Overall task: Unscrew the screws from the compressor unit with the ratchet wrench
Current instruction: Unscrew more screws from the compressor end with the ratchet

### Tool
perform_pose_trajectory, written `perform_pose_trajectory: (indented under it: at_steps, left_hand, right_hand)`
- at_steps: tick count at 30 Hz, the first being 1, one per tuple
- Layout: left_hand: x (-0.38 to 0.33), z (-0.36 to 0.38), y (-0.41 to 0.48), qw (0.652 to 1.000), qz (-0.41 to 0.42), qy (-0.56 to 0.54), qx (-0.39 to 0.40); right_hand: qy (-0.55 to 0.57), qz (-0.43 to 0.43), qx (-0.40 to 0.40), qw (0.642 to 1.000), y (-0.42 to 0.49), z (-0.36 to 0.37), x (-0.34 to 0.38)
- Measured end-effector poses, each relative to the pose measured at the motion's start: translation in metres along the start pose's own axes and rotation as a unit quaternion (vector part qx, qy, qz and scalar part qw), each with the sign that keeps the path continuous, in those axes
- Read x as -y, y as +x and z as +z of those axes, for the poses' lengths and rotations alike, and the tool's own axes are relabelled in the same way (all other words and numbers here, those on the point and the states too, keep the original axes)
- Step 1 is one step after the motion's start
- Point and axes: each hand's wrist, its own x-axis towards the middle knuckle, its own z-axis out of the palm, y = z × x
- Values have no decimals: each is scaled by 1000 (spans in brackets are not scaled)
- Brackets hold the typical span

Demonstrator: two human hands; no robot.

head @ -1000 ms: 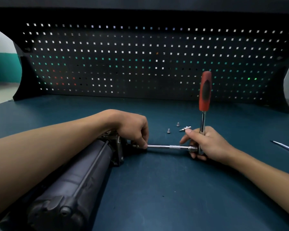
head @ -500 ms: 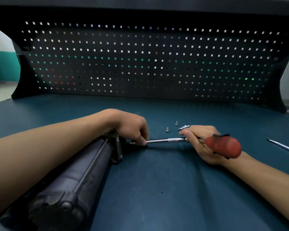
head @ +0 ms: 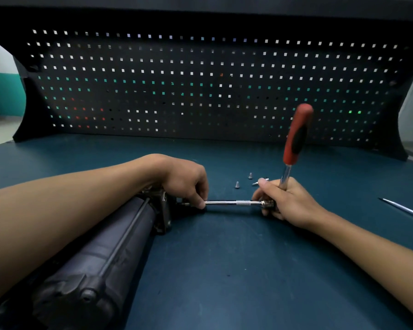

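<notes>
Red-handled ratchet wrench point(head: 296, 134) stands upright again after its lowered stroke, gripped by the right hand point(head: 286, 201), while the left hand point(head: 186, 179) pinches its extension bar point(head: 229, 202) at the near-left compressor unit point(head: 110, 246), so unscrewing likely continues.

Bench top point(head: 224, 270): flat, matte, dark teal.
12 o'clock, back edge: a black pegboard point(head: 200, 86) stands upright along it.
7 to 9 o'clock: the compressor unit point(head: 100, 253), a long dark cylinder lying on its side, end plate toward the centre.
1 o'clock: two small loose screws point(head: 237, 185), near each other but not touching; a small silvery bit point(head: 260, 181) just beside them.
3 o'clock: a thin bright metal rod point(head: 403, 208) lying aslant, cut off by the view's edge.
</notes>
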Motion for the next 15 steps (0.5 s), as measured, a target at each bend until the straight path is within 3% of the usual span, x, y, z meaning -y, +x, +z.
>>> perform_pose_trajectory:
  at_steps: [6, 8, 11, 15]
  left_hand:
    - [0, 1, 0, 1000, 1, -6, 3]
    - [0, 1, 0, 1000, 1, -5, 3]
    - [0, 0, 0, 1000, -3, -5, 0]
    - [0, 0, -2, 1000, -10, -5, 11]
  right_hand:
    - [71, 230, 53, 969, 10, -5, 12]
    - [91, 267, 77, 956, 12, -8, 14]
    - [92, 262, 84, 957, 14, -9, 14]
    - [63, 138, 72, 986, 5, -3, 6]
